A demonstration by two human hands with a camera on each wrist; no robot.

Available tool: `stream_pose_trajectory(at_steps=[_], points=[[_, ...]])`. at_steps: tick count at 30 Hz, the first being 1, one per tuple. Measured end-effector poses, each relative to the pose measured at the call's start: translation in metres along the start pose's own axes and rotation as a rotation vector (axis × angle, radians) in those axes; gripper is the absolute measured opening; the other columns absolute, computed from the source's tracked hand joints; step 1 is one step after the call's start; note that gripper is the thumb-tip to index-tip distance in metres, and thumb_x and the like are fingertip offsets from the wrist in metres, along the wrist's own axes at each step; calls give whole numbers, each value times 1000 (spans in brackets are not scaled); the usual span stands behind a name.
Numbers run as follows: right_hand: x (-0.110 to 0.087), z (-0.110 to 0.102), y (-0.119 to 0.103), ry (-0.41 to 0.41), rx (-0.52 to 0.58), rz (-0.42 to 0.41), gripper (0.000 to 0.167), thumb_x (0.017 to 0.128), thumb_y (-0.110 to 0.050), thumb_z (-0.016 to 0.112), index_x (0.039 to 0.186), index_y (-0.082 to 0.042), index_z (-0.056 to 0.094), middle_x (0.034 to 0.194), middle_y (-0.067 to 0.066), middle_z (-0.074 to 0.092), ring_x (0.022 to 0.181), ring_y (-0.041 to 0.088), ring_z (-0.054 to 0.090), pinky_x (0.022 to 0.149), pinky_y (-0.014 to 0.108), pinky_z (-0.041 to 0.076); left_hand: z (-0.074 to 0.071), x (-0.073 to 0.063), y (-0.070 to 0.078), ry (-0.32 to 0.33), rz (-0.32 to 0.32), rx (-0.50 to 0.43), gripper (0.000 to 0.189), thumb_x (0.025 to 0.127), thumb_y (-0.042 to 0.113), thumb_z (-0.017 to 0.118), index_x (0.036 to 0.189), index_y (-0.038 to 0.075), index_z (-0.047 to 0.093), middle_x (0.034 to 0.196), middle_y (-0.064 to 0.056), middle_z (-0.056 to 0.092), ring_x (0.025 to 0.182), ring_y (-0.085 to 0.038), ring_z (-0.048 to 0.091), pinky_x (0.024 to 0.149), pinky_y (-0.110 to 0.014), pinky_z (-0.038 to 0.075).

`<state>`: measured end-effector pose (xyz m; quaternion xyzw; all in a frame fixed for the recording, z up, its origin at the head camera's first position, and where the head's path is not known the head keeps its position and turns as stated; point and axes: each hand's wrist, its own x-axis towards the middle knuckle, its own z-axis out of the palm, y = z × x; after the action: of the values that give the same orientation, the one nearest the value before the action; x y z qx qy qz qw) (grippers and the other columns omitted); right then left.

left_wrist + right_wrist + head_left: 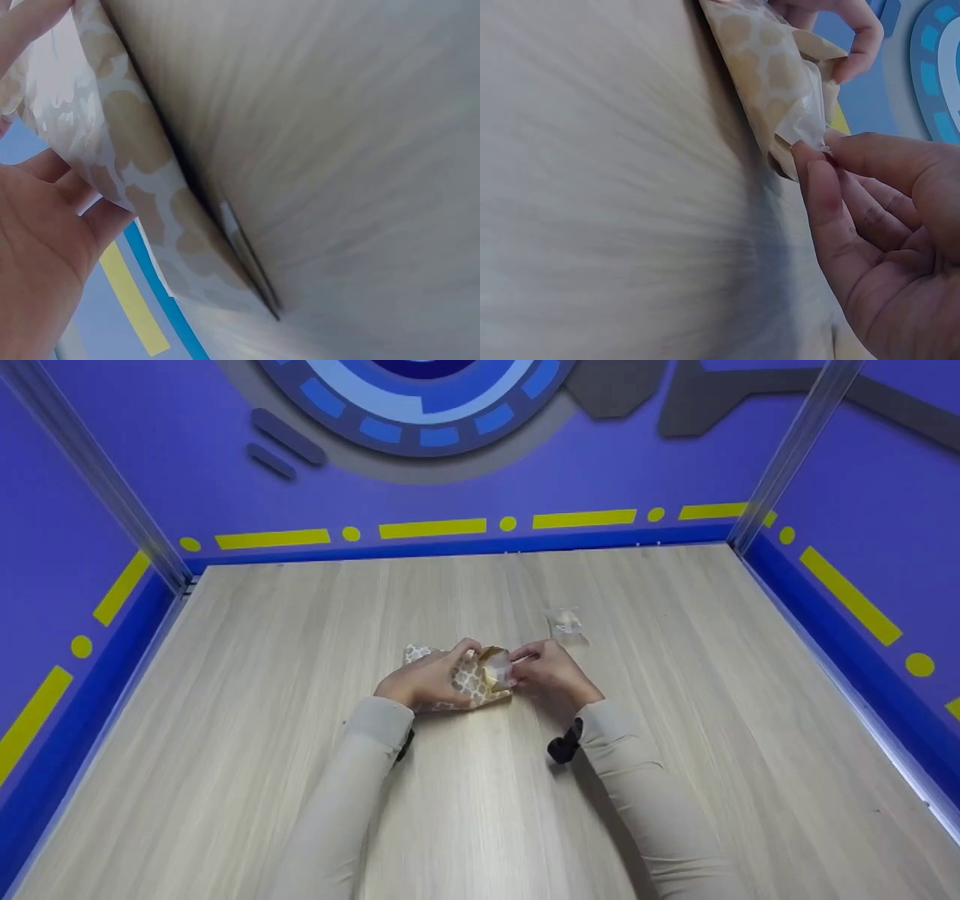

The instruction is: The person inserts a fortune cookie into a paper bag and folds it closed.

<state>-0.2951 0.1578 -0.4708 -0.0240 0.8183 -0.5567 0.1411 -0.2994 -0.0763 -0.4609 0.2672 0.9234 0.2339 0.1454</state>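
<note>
A paper bag with tan blotches on white lies tilted close over the table, its mouth facing right. My left hand grips the bag from the left, thumb and fingers around its sides. In the left wrist view, the bag's lower edge runs along the tabletop. At the mouth, a clear plastic wrapper pokes out. Thumb and forefinger of my right hand pinch the end of this wrapper. What the wrapper holds is mostly hidden inside the bag.
A small clear packet with something pale inside lies on the wooden table, beyond my right hand. Purple-blue panels wall in the back and sides, with metal posts at the corners.
</note>
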Motion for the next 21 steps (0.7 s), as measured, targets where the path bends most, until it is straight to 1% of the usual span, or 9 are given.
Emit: stream_pose_trajectory(at_steps=[7, 10, 14, 19, 21], points=[[1, 7, -1, -36, 67, 19, 29, 82, 3, 68, 109, 11, 64, 77, 4, 68, 62, 7, 66, 65, 21, 55, 0, 1, 0, -9, -13, -8, 83, 67, 39, 82, 135, 42, 33, 112, -9, 62, 93, -21, 59, 75, -37, 49], [2, 8, -1, -48, 74, 29, 30, 82, 2, 69, 110, 12, 64, 76, 3, 67, 62, 7, 66, 65, 22, 56, 0, 1, 0, -14, -16, -13, 83, 67, 38, 82, 135, 42, 34, 112, -8, 62, 93, -21, 59, 75, -38, 49], [3, 8, -3, -61, 63, 31, 30, 82, 1, 69, 110, 12, 64, 77, 4, 67, 61, 6, 65, 64, 21, 55, 0, 0, -1, -18, -13, -12, 82, 68, 38, 82, 134, 41, 33, 114, -9, 62, 95, -21, 59, 79, -39, 49], [6, 11, -4, -79, 64, 54, 30, 84, 1, 67, 112, 10, 64, 90, 14, 73, 63, 6, 66, 65, 20, 55, 0, 0, -2, -12, 7, -4, 80, 70, 36, 81, 135, 38, 34, 116, -10, 62, 99, -21, 60, 83, -42, 50], [6, 13, -4, -81, 87, 65, 30, 85, 2, 66, 114, 10, 64, 94, 17, 73, 65, 7, 67, 66, 21, 56, 0, 1, -2, -10, 13, -1, 79, 70, 35, 80, 135, 37, 34, 116, -10, 62, 99, -21, 60, 83, -41, 50]])
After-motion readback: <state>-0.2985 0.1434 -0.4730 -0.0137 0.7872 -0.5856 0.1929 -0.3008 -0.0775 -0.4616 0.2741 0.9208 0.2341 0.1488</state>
